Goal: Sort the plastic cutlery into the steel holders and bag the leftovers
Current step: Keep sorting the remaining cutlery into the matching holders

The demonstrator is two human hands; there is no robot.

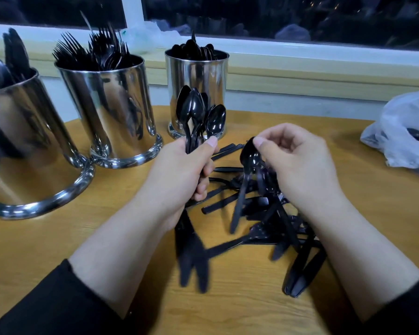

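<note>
The left hand [179,170] is gripping a bundle of black spoons [196,112] by their handles, its fingers curled tight round them and the thumb pressing across the front. The bowls are fanning upward at the centre of the frame, all facing the same way, probably so the whole batch can be dropped into a holder in one go.

The right hand [298,163] is pinching a single spoon [248,160] by its bowl between thumb and forefinger, the handle hanging down over the pile of loose cutlery [264,213] that is lying on the wooden surface [373,213] at the centre and lower right. It is sitting just beside the bundle, which suggests this spoon is about to join it.

Three steel holders are standing in a row along the upper left. The nearest holder [27,151] at the left edge is holding what look like knives, the middle holder [111,112] is bristling with forks, and the spoon holder [198,76] behind the bundle is already heaped to its rim. A crumpled plastic bag [402,131] is waiting at the right edge with something dark inside, presumably for whatever does not fit.

Sorting is well along, though many pieces are still lying on the surface.
</note>
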